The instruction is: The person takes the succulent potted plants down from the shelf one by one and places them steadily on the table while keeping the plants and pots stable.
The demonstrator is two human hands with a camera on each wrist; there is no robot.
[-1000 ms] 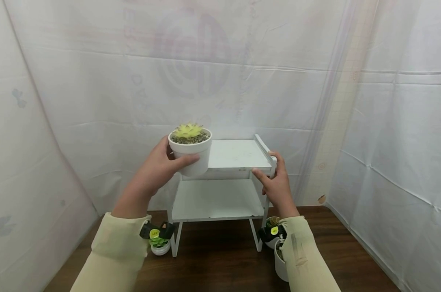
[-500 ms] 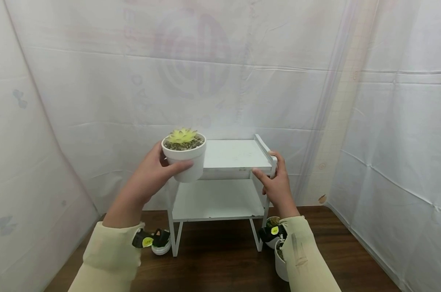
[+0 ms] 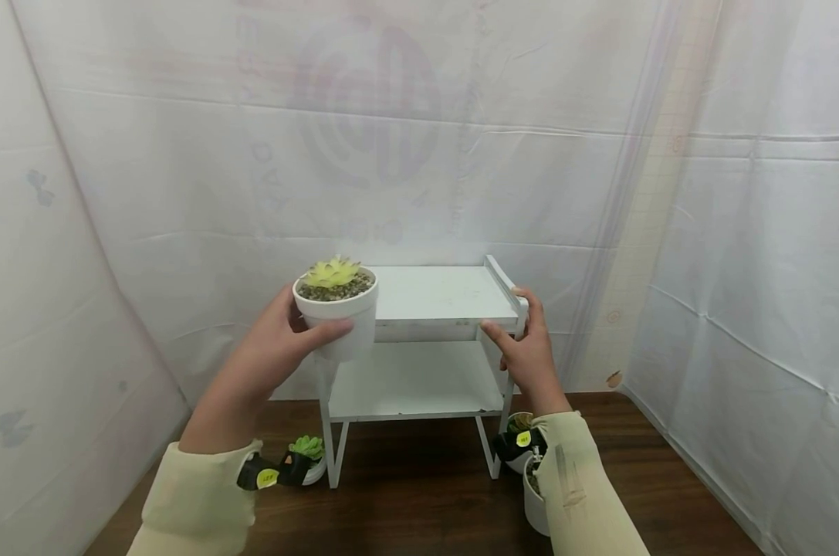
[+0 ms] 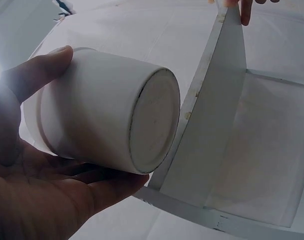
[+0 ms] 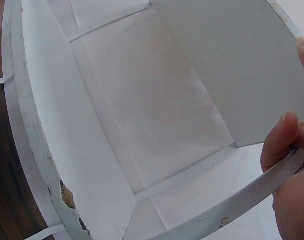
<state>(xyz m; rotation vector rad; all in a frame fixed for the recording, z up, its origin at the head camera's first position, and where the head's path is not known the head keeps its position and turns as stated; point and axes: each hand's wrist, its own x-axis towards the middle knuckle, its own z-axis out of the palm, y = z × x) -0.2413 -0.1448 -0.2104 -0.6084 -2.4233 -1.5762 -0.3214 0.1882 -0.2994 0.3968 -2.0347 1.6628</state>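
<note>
My left hand holds a white flowerpot with a yellow-green succulent in gravel. The pot hangs in front of the left end of a white two-tier shelf. In the left wrist view, thumb and fingers lie on opposite sides of the pot, whose underside faces the shelf boards. My right hand grips the front right corner of the shelf's top tier. The right wrist view shows its fingers curled round the white side post.
A small potted green succulent sits beside the left shelf leg, partly behind the wrist strap. By the right leg stand a plant pot and a white pot, partly covered by the right sleeve. White sheeting encloses the dark wooden table.
My left hand has moved the potted succulent left and downward, uncovering more of the top tier. The right hand has stayed on the shelf corner.
</note>
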